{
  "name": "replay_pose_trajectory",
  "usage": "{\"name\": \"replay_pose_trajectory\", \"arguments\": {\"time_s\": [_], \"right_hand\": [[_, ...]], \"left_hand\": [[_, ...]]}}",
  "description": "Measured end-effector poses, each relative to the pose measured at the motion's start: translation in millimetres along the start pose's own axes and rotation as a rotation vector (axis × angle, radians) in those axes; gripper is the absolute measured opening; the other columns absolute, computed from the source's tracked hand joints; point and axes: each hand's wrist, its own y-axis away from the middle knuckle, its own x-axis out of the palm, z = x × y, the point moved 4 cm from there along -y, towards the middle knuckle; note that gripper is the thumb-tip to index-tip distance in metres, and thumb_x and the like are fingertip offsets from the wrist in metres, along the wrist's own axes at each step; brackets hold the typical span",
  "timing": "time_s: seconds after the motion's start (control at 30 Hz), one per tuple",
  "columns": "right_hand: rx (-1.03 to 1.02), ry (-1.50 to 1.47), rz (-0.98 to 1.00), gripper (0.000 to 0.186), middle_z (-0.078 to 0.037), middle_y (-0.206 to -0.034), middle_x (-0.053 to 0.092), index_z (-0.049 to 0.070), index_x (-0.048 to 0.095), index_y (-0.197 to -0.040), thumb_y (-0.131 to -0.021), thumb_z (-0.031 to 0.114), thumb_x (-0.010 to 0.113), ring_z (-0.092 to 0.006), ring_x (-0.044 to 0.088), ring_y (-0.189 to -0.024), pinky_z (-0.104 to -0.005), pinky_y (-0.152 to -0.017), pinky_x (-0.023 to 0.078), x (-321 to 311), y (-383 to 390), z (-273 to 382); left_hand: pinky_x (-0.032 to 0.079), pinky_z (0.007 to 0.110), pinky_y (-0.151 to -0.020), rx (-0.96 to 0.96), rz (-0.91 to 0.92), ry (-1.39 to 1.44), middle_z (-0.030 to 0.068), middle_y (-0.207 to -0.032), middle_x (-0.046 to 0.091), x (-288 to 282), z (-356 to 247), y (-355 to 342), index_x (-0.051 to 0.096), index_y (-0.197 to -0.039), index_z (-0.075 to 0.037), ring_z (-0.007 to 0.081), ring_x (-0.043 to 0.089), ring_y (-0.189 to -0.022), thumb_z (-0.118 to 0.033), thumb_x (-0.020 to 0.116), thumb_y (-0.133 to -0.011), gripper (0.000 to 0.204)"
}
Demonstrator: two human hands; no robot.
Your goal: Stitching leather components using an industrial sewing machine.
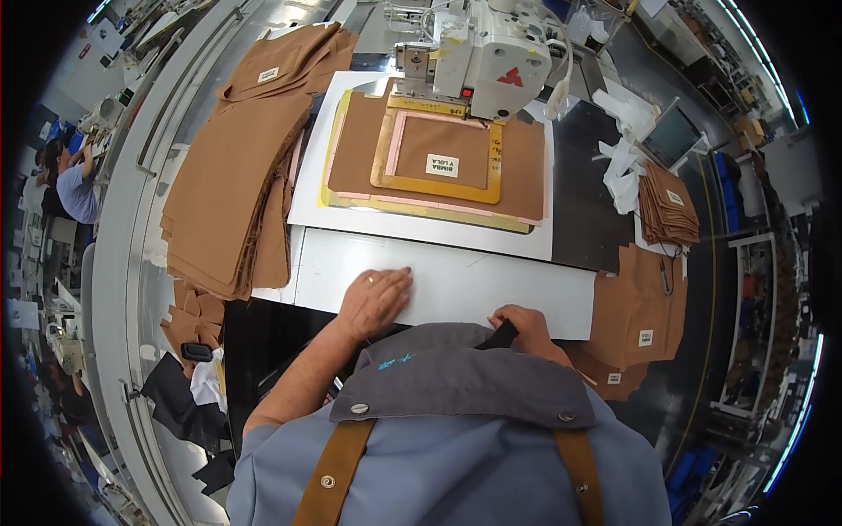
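My left hand [377,302] lies flat on the white work surface [456,276], its fingers stretched out to the right and nothing in its grasp. My right hand [526,326] is curled at the near edge of that surface. A black strip-like piece [500,336] shows against its fingers; its full shape is hidden. Beyond my hands, a yellow frame [438,188] presses on a brown fabric panel [524,167] with a white label [442,166]. The panel lies over a larger yellow-edged template on a white sheet, beneath the white head of a sewing machine [504,57].
Stacked brown panels [224,193] fill the left side. More labelled brown pieces [645,307] lie at the right, below a smaller brown pile [671,206]. White plastic [621,175] and a small screen [674,136] stand behind. Another person [77,184] sits far left.
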Motion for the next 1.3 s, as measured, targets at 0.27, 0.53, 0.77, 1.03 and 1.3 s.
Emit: {"name": "replay_pose_trajectory", "arguments": {"time_s": [0.27, 0.53, 0.77, 1.03, 1.3], "right_hand": [[-0.003, 0.389, -0.209, 0.024, -0.008, -0.116, 0.064, 0.009, 0.066, -0.107, -0.086, 0.018, 0.073, -0.0289, 0.059, -0.112, -0.044, -0.098, 0.042, -29.8, -22.9, -10.9], [-0.008, 0.412, -0.164, 0.039, -0.009, -0.123, 0.058, 0.009, 0.062, -0.119, -0.084, 0.019, 0.075, -0.0315, 0.054, -0.117, -0.0499, -0.101, 0.038, -24.9, -25.5, -44.6], [-0.004, 0.418, -0.098, 0.039, -0.007, -0.116, 0.058, 0.011, 0.063, -0.117, -0.082, 0.02, 0.078, -0.0302, 0.055, -0.111, -0.0485, -0.097, 0.039, -23.7, -18.0, -59.9], [0.028, 0.389, -0.058, 0.036, -0.007, -0.119, 0.06, 0.012, 0.063, -0.114, -0.082, 0.022, 0.078, -0.0303, 0.056, -0.111, -0.0484, -0.096, 0.039, -22.6, -21.1, -62.1], [0.03, 0.389, -0.059, 0.037, -0.007, -0.117, 0.06, 0.014, 0.062, -0.113, -0.081, 0.023, 0.079, -0.0306, 0.056, -0.111, -0.0487, -0.095, 0.041, -21.9, -20.6, -63.6]], "left_hand": [[0.049, 0.044, -0.096, -0.322, -0.294, -0.097, 0.0163, -0.125, 0.067, -29.6, 115.1, -96.3, 0.066, -0.117, -0.001, 0.036, 0.064, -0.112, -0.012, 0.061, -0.096, 0.024], [0.047, 0.046, -0.103, -0.363, -0.269, -0.218, 0.0161, -0.133, 0.063, -7.9, 248.9, -192.6, 0.065, -0.122, -0.004, 0.0369, 0.06, -0.122, -0.014, 0.063, -0.095, 0.029], [0.041, 0.048, -0.096, -0.59, -0.364, -0.44, 0.0096, -0.11, 0.065, -0.2, 264.3, -229.5, 0.07, -0.104, -0.008, 0.0289, 0.059, -0.111, -0.043, 0.079, -0.081, 0.042], [0.048, 0.043, -0.076, -0.637, -0.295, -0.366, 0.0107, -0.089, 0.069, -0.2, 270.6, -228.6, 0.064, -0.089, -0.008, 0.0323, 0.066, -0.083, -0.043, 0.074, -0.087, 0.036], [0.05, 0.048, -0.067, -0.508, -0.223, -0.397, 0.0138, -0.082, 0.067, 0.1, 274.1, -230.3, 0.059, -0.084, -0.005, 0.0377, 0.066, -0.078, -0.031, 0.066, -0.095, 0.03]]}}
